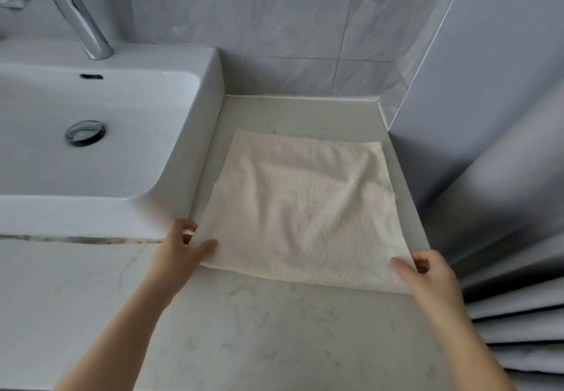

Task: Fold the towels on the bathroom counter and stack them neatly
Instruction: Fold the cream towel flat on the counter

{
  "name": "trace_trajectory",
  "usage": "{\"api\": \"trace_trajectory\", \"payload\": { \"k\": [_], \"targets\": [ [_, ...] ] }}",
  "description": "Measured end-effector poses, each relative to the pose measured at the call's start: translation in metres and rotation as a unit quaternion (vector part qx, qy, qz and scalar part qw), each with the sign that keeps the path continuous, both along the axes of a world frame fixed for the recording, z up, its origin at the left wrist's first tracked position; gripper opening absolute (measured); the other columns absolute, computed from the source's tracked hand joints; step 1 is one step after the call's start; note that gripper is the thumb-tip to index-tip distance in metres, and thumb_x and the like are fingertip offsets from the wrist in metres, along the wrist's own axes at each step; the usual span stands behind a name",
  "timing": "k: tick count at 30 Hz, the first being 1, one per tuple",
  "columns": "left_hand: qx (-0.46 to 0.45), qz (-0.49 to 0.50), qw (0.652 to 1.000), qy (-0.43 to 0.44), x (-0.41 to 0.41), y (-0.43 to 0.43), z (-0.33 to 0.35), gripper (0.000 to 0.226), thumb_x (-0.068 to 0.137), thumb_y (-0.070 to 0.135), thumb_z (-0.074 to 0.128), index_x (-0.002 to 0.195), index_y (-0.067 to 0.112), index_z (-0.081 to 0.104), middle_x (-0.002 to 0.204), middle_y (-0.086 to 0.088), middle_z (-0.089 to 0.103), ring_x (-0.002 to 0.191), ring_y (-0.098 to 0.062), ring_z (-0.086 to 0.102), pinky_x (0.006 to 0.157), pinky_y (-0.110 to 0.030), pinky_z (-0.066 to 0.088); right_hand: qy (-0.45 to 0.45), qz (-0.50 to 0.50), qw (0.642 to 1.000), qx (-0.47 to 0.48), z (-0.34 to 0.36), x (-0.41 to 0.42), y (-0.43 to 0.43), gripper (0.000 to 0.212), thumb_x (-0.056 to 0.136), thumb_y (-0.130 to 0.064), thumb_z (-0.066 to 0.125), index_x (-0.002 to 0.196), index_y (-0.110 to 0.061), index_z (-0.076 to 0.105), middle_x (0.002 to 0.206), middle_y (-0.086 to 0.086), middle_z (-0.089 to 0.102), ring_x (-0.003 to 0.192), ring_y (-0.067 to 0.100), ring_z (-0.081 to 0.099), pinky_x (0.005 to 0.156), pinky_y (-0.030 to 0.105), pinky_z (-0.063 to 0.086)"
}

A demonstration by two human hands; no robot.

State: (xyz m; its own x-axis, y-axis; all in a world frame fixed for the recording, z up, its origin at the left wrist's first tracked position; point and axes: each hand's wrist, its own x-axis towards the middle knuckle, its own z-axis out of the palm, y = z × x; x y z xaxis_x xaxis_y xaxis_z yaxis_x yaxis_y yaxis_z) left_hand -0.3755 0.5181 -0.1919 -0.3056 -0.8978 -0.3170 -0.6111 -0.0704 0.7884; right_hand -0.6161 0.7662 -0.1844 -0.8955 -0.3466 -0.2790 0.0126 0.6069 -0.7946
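Counter (274, 335): pale marbled stone with faint grey veining, meeting the tiled wall (274, 24) at 12 o'clock. Cream terry towel (305, 207) lies spread on it toward 1 o'clock, roughly square and lightly rippled. White rectangular sink (210, 66) sits at 10 o'clock, its right wall just beside the towel's left edge.

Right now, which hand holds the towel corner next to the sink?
The left hand: it pinches the towel at its near corner beside the sink. The right hand holds the other near corner, by the grey curtain.
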Motion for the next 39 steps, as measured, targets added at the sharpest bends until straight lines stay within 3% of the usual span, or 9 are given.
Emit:
{"api": "trace_trajectory", "payload": {
  "k": [4,7,11,16,20,24,30,35,39],
  "targets": [
    [0.045,-0.084,0.995,0.026,0.021,0.004,0.008,0.027,0.079,0.011,0.073,0.094,0.022,0.054,0.088,-0.006,0.067,0.077,-0.023,0.062,0.070,-0.032,0.046,-0.080,0.080,0.993,-0.020,0.010,0.007,0.018,0.009,0.080,-0.014,0.072,0.079,-0.010,0.064,0.069,0.001,0.062,0.068,0.017,0.058,0.058,0.027,0.040],
    [0.048,-0.167,0.985,0.000,0.028,0.000,0.014,0.027,0.076,0.001,0.073,0.094,0.019,0.064,0.088,-0.007,0.072,0.085,-0.021,0.066,0.077,-0.028,0.048,-0.100,0.164,0.981,0.028,0.013,0.008,0.025,0.015,0.077,-0.009,0.074,0.087,-0.018,0.069,0.083,0.000,0.071,0.082,0.014,0.064,0.066,0.024,0.046],
    [0.070,-0.101,0.987,0.107,0.028,-0.004,0.019,0.004,0.082,0.007,0.068,0.085,0.008,0.067,0.064,0.001,0.066,0.066,-0.015,0.062,0.077,-0.032,0.046,-0.062,0.112,0.991,-0.039,0.018,0.006,0.028,0.006,0.080,-0.004,0.070,0.078,-0.009,0.068,0.072,0.008,0.064,0.067,0.017,0.055,0.063,0.027,0.039],
    [0.137,-0.084,0.969,0.188,0.040,-0.003,0.027,0.059,0.056,0.055,0.082,0.087,0.009,0.063,0.067,0.003,0.065,0.071,-0.012,0.065,0.066,-0.021,0.055,-0.110,0.047,0.982,-0.149,0.018,0.006,0.031,0.010,0.087,-0.006,0.060,0.078,-0.006,0.064,0.068,0.006,0.058,0.067,0.016,0.051,0.066,0.027,0.043],
    [0.182,-0.053,0.975,0.116,0.040,0.000,0.023,0.026,0.088,0.024,0.059,0.101,0.002,0.064,0.092,-0.012,0.070,0.085,-0.020,0.067,0.063,-0.019,0.056,-0.178,0.017,0.977,-0.115,0.013,0.009,0.029,0.007,0.086,-0.013,0.063,0.085,-0.009,0.069,0.086,0.007,0.067,0.080,0.022,0.061,0.069,0.033,0.048],
    [0.162,-0.026,0.986,0.000,0.034,0.003,0.019,0.030,0.088,0.030,0.062,0.089,0.000,0.067,0.071,-0.012,0.070,0.061,-0.021,0.062,0.051,-0.021,0.052,-0.155,0.043,0.987,0.009,0.009,0.011,0.025,0.026,0.085,-0.020,0.066,0.066,-0.006,0.056,0.063,0.005,0.057,0.057,0.018,0.055,0.053,0.029,0.044],
    [0.093,-0.041,0.995,-0.014,0.011,0.002,0.021,0.008,0.083,0.008,0.067,0.086,0.008,0.060,0.084,-0.011,0.062,0.071,-0.021,0.057,0.063,-0.030,0.050,-0.144,0.076,0.986,0.035,0.017,0.010,0.011,0.003,0.085,-0.008,0.065,0.088,-0.007,0.064,0.085,0.007,0.067,0.077,0.021,0.063,0.058,0.030,0.048],
    [0.087,-0.071,0.990,-0.089,0.017,0.000,0.015,0.033,0.078,0.008,0.072,0.103,0.013,0.051,0.088,-0.011,0.059,0.070,-0.022,0.055,0.055,-0.027,0.043,-0.168,0.090,0.980,0.058,0.017,0.007,0.015,0.015,0.081,-0.002,0.065,0.094,-0.008,0.061,0.091,0.010,0.066,0.080,0.023,0.063,0.061,0.031,0.048],
    [0.131,-0.084,0.988,0.013,0.013,-0.003,0.024,0.067,0.078,0.008,0.073,0.125,0.038,0.035,0.101,-0.013,0.061,0.084,-0.028,0.061,0.063,-0.032,0.048,-0.172,0.088,0.981,-0.004,0.019,0.006,0.013,0.045,0.079,-0.006,0.071,0.114,-0.027,0.051,0.096,0.005,0.067,0.086,0.018,0.065,0.066,0.029,0.048]
  ]
}}
